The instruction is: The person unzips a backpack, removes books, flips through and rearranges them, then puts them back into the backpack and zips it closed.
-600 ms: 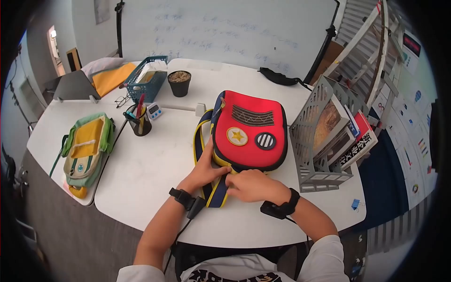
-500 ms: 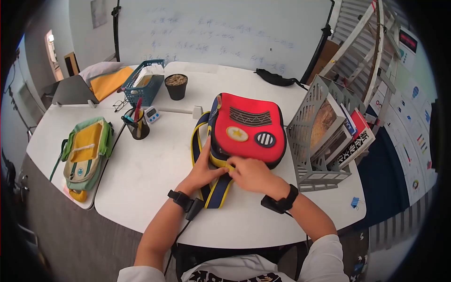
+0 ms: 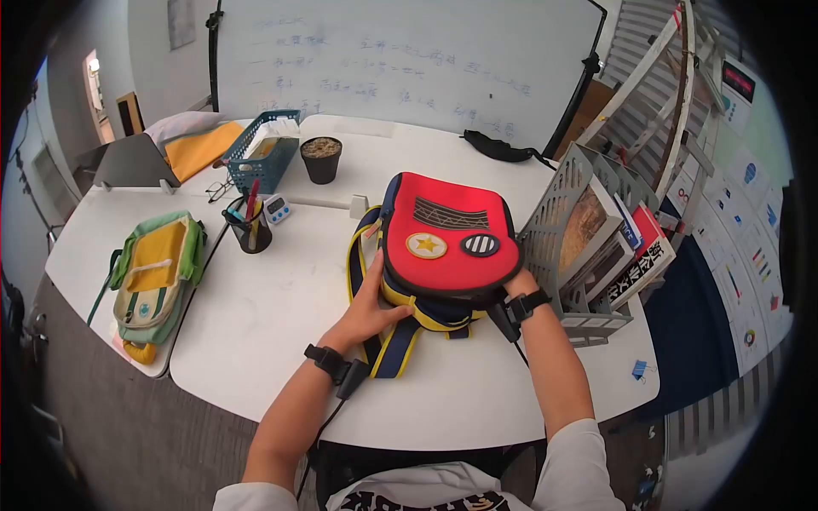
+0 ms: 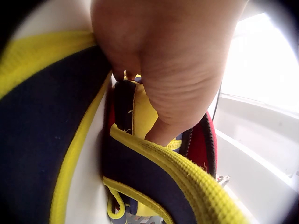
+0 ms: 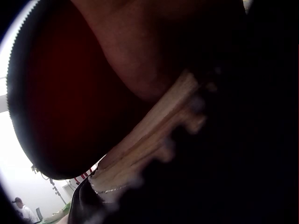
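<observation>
A red backpack point(image 3: 452, 230) with navy sides, yellow trim, a star badge and a striped badge lies front up on the white table. My left hand point(image 3: 368, 311) grips its lower left corner, fingers along the side and thumb against the yellow bottom edge. A navy strap with yellow edging point(image 4: 145, 163) crosses below the thumb in the left wrist view. At the backpack's lower right side is my right hand point(image 3: 521, 284), its fingers hidden behind the bag. The right wrist view is dark, with that hand point(image 5: 140, 60) beside the red front panel point(image 5: 60, 102).
Close on the right stands a grey file holder point(image 3: 554, 230) with books. A green and yellow backpack point(image 3: 159, 277) lies at the left. Farther back are a pen cup point(image 3: 254, 234), a small timer point(image 3: 275, 208), a pot point(image 3: 321, 162) and a blue basket point(image 3: 266, 166).
My right hand has left the backpack's lower front edge, beside my left thumb, and moved right to the bag's right side. The left hand stays at the lower left corner.
</observation>
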Demonstrator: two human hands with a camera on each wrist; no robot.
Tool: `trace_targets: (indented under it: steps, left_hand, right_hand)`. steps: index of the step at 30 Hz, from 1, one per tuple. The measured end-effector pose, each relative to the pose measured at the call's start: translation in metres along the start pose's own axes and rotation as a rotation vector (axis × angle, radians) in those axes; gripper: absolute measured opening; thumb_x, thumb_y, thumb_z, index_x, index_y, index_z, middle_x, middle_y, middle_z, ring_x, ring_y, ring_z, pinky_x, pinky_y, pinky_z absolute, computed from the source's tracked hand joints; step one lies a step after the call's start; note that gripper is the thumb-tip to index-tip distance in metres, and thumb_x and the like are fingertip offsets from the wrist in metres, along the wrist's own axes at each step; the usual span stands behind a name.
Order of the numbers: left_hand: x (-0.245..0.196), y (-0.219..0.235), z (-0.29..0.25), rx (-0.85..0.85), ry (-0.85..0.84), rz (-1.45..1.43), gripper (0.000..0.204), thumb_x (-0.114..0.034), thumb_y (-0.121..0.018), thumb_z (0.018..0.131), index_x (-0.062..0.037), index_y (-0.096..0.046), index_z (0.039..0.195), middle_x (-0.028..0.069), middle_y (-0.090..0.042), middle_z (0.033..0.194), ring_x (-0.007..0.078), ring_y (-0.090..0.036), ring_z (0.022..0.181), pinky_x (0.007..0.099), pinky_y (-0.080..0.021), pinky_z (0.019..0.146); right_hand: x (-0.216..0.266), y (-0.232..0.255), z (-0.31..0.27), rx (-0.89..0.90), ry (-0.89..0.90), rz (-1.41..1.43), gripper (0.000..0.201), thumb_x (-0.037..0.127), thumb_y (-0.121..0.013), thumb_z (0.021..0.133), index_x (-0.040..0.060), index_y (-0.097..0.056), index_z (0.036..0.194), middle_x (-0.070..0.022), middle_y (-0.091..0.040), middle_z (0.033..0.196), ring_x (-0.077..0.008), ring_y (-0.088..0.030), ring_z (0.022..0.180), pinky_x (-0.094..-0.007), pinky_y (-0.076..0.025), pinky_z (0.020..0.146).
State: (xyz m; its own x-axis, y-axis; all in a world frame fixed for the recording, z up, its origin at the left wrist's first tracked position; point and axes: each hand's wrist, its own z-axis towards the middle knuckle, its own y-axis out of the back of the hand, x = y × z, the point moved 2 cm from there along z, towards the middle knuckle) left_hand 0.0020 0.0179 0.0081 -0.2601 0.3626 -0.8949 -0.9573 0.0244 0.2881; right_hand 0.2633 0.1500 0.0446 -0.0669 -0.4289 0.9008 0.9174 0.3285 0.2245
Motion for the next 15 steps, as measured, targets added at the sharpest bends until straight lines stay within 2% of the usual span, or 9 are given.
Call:
trace_targets:
  steps: [3, 5, 12, 15]
  left_hand:
    - [0.0032, 0.0007, -0.0010, -0.010, 0.017, 0.011, 0.106, -0.008, -0.079, 0.074, -0.0065, -0.008, 0.153, 0.0149, -0.027, 0.153, 0.0251, -0.025, 0.143, 0.0347, -0.020, 0.117]
    - [0.0038, 0.0013, 0.0002, 0.053, 0.027, -0.042, 0.110, -0.015, -0.080, 0.074, 0.0003, -0.002, 0.151, 0.0206, -0.011, 0.157, 0.0288, -0.012, 0.147, 0.0359, -0.015, 0.119]
    - [0.0021, 0.0009, -0.0003, 0.005, -0.039, 0.029, 0.109, -0.015, -0.080, 0.074, -0.0005, -0.004, 0.151, 0.0216, -0.011, 0.157, 0.0301, -0.012, 0.147, 0.0358, -0.015, 0.119]
    - [0.0019, 0.0018, -0.0018, -0.011, -0.028, -0.007, 0.108, -0.009, -0.080, 0.074, -0.0050, -0.006, 0.152, 0.0159, -0.016, 0.157, 0.0252, -0.014, 0.146, 0.0354, -0.014, 0.119]
  right_hand:
    - [-0.0001, 0.0040, 0.0007, 0.011, 0.044, -0.116, 0.038, 0.013, -0.051, 0.095, 0.0037, -0.048, 0.132, -0.0128, -0.056, 0.130, -0.0238, -0.055, 0.118, -0.0349, -0.046, 0.101]
    - [-0.0003, 0.0062, 0.0010, 0.018, 0.074, -0.197, 0.038, 0.013, -0.051, 0.096, 0.0036, -0.048, 0.132, -0.0128, -0.056, 0.130, -0.0237, -0.055, 0.118, -0.0348, -0.046, 0.101]
    - [0.0011, 0.0092, -0.0009, 0.088, 0.220, -0.512, 0.037, 0.012, -0.048, 0.097, 0.0033, -0.047, 0.133, -0.0126, -0.055, 0.132, -0.0233, -0.054, 0.120, -0.0344, -0.046, 0.101]
    - [0.0019, 0.0092, -0.0019, 0.121, 0.282, -0.650, 0.036, 0.011, -0.047, 0.098, 0.0032, -0.046, 0.133, -0.0125, -0.054, 0.132, -0.0231, -0.054, 0.120, -0.0342, -0.045, 0.102]
